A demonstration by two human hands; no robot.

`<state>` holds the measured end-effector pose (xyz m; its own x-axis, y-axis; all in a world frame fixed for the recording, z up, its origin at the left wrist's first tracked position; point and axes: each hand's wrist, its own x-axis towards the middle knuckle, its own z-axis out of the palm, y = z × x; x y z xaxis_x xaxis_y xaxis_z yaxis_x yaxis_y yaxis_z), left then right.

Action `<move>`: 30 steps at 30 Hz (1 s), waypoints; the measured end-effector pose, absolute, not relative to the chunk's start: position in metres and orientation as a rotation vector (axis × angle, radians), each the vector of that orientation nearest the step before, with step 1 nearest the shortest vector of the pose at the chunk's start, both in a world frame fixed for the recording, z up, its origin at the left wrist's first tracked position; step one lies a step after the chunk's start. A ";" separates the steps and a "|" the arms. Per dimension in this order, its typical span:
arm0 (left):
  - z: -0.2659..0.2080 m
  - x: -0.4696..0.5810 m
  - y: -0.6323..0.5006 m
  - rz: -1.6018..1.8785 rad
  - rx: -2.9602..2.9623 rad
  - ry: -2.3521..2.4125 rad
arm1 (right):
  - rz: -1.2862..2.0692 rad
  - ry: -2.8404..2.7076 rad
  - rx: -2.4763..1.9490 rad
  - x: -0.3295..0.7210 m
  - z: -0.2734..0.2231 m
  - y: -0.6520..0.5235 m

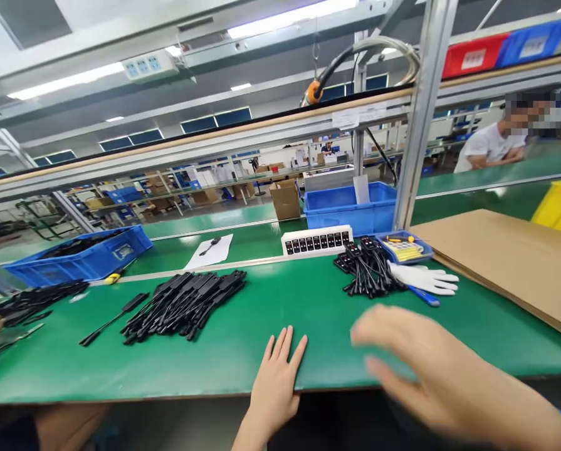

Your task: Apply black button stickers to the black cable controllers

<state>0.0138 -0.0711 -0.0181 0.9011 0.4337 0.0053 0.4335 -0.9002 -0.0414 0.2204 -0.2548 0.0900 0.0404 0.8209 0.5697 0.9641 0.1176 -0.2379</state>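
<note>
A heap of long, flat black plastic cable parts [183,305] lies on the green mat of the workbench [271,313], the pieces stacked roughly parallel and slanting from lower left to upper right, with one single black piece [113,319] lying apart just to its left. The left hand [275,382] rests flat on the near edge of the green mat, palm down, fingers stretched and slightly spread, holding nothing; the heap lies ahead of it and to its left, near but not touching. The right hand [421,369] is blurred above the mat's near edge, fingers extended and loosely apart, empty as far as can be seen. Beyond it, near but apart, lies a bundle of black corded connectors [365,269] with a white fabric glove [425,279] just beside it, touching the bundle's right side, and a small blue tray [405,247] behind. A white holder with a row of black inserts [316,240] stands further back, before a blue plastic bin [348,207]. A brown cardboard sheet [510,257] lies at the right.
</note>
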 end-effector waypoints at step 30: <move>0.005 0.116 0.037 -0.472 -3.680 -0.161 | 0.569 -1.396 -1.960 0.322 -0.005 -0.096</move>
